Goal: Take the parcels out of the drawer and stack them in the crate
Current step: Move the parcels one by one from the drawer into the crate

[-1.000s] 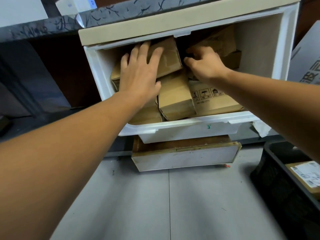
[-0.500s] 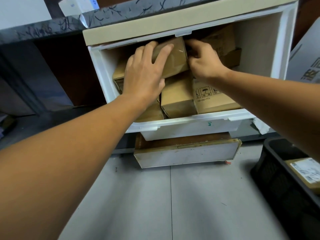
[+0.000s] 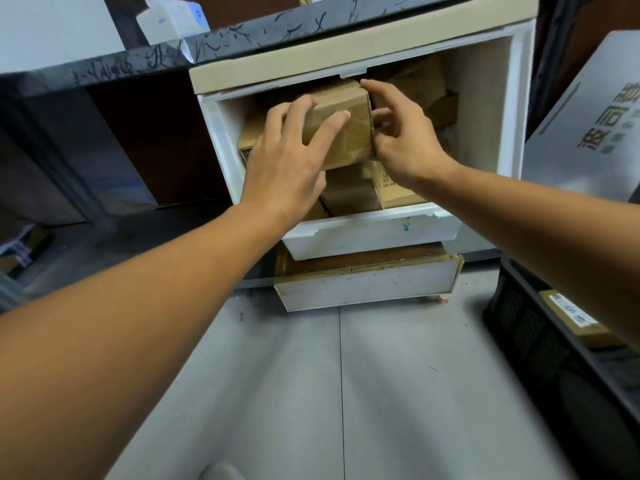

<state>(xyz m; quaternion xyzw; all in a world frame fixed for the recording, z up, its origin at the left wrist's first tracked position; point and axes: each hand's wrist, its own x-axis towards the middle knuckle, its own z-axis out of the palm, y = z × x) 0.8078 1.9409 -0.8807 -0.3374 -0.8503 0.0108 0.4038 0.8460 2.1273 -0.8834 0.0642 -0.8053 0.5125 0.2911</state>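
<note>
1. Gripping with both hands: the left hand [image 3: 287, 168] has its fingers spread and curled over the top of the small brown cardboard parcel [image 3: 341, 133]. The right hand [image 3: 408, 147] pinches its right edge, index on the far top corner, thumb on the side.
2. The parcel sits on top of the pile in the white plastic drawer [image 3: 374, 230], just under the cabinet's beige lip and between the two hands. Its long axis looks to run away from the person.
3. Key relation: the black plastic lattice crate [image 3: 519, 327] stands on the floor to the right and lower, well apart from the drawer. The right hand is nearer it. My read: pull clear of the lip first, then swing right and down.
4. Materials: rigid box with square edges, glossy taped faces that are probably slick. The jumbled plain cardboard parcels [image 3: 349, 192] underneath may shift. The crate already holds a labelled brown parcel [image 3: 571, 317].
</note>
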